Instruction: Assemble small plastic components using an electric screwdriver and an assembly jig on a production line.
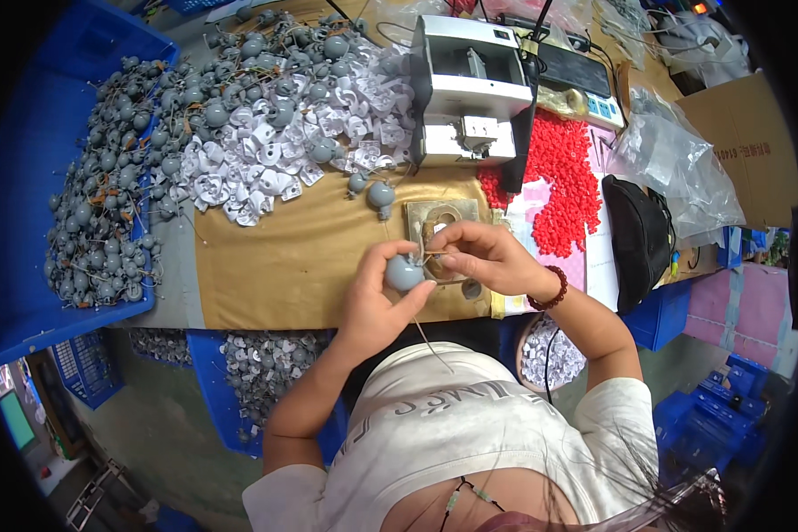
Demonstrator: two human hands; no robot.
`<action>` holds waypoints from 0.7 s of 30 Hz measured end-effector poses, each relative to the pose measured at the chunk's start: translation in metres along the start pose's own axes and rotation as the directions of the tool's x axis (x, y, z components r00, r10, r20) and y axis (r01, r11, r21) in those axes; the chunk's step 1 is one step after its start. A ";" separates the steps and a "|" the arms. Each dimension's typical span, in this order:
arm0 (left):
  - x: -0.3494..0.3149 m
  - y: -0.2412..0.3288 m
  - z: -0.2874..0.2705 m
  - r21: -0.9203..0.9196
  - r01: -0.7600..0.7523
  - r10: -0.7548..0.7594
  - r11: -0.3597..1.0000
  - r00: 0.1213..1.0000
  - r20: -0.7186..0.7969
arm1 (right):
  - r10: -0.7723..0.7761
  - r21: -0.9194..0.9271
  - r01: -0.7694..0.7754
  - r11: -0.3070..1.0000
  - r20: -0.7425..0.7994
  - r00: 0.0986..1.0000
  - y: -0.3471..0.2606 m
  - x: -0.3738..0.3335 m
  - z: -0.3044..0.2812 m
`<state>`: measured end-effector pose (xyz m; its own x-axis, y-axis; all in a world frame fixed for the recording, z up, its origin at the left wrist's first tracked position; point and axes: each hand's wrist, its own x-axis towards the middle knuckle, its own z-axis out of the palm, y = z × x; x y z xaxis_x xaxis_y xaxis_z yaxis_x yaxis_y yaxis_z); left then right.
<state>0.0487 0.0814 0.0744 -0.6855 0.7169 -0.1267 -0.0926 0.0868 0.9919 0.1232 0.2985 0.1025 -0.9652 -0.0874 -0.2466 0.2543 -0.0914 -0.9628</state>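
Observation:
My left hand (377,297) is closed round a smooth grey ball (404,274), with the thumb below it and the fingers above. A thin pale cord (431,344) hangs from the ball toward my shirt. Beside the ball, my right hand (492,257) pinches a thin orange-brown strand (434,254) between thumb and forefinger. Just behind both hands lies a square metal plate (414,217) with a rounded recess, partly covered by my right hand. Another grey ball (381,195) with a narrow neck rests on the tan cloth, left of the plate.
White plastic pieces (266,160) and corded grey balls (213,115) are heaped at the back left. A blue bin (27,301) stands left. Behind the plate is a white-and-black machine (479,89); to the right lie small red parts (563,186) and a black pouch (634,239).

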 end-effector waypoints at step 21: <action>0.036 -0.062 0.052 0.521 -0.081 0.184 0.850 0.971 -0.149 | -0.431 -0.958 0.280 0.067 0.226 0.874 0.061 0.001 -0.036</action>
<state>0.0673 0.1382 0.0091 -0.7907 0.6093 0.0587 0.3534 0.3760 0.8566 0.1359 0.3285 0.0395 -0.9390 -0.2608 0.2243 -0.3126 0.9192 -0.2395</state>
